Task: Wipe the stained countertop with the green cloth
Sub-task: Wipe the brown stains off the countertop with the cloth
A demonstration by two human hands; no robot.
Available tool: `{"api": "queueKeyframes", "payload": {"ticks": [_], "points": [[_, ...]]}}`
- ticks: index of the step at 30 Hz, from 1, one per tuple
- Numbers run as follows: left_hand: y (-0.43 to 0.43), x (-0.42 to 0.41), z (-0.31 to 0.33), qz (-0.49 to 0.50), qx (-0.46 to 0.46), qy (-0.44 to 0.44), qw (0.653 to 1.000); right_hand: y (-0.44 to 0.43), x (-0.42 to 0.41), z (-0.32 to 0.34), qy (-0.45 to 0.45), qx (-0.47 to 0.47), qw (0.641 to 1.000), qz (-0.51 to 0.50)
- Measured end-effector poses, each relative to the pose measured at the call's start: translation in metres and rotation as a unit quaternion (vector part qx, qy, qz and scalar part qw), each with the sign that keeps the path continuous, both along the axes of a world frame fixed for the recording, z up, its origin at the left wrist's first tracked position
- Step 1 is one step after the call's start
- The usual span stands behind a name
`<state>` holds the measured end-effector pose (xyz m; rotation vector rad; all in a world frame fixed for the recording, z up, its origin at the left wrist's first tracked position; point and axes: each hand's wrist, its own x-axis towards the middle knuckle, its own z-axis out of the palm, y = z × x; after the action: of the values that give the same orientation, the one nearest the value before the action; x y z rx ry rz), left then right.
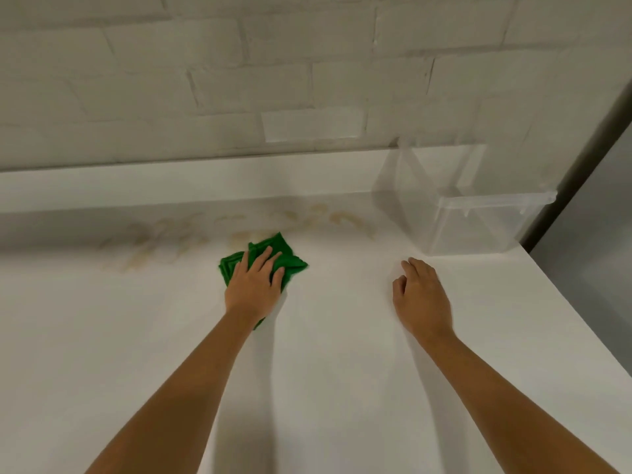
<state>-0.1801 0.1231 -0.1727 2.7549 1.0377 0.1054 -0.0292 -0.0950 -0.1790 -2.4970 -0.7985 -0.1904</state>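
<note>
Arms: closest to us, our left forearm (pixel 178 388) and right forearm (pixel 513 388), both bare, reach up from the bottom edge over the white countertop (pixel 102 336).
Smears: over on the far left we pick up tan stains (pixel 164 244), a band running along the back of the countertop and carrying on to the right, past the cloth.
Left palm: and there's our left hand (pixel 254 285), palm down on the green cloth (pixel 292 260), fingers spread and nearly straight. It presses on the fabric, no pinch, no curl.
Cloth: it lies folded flat on the countertop near the middle, directly beneath that hand. We see its corners poking out beyond the fingertips toward the wall and to the right, a strip showing left of the knuckles, and a scrap by the wrist. Its far corner touches the stains.
Right palm: our right hand (pixel 420 295) sits well apart from the cloth, palm down on bare countertop, fingers loosely curled, holding nothing.
Box: beyond that hand and apart from it, a clear plastic container (pixel 478 227) stands at the back right corner, below the white brick wall (pixel 239 80).
Panel: at the right edge, a grey panel (pixel 598 217) rises just beside the container.
</note>
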Motion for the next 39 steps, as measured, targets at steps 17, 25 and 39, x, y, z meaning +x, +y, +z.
{"api": "queueKeyframes", "payload": {"ticks": [17,25,39], "points": [[0.019,0.011,0.007,-0.043,-0.005,0.004,0.999,0.068,-0.054,0.014,0.050,-0.030,0.993,0.101],[0.071,-0.069,-0.009,0.084,0.036,0.024,0.996,0.077,-0.059,0.014,0.043,-0.046,0.996,0.065],[0.059,-0.020,0.004,-0.044,0.011,-0.001,0.999,0.137,-0.096,0.012,0.017,-0.032,0.994,0.100]]}}
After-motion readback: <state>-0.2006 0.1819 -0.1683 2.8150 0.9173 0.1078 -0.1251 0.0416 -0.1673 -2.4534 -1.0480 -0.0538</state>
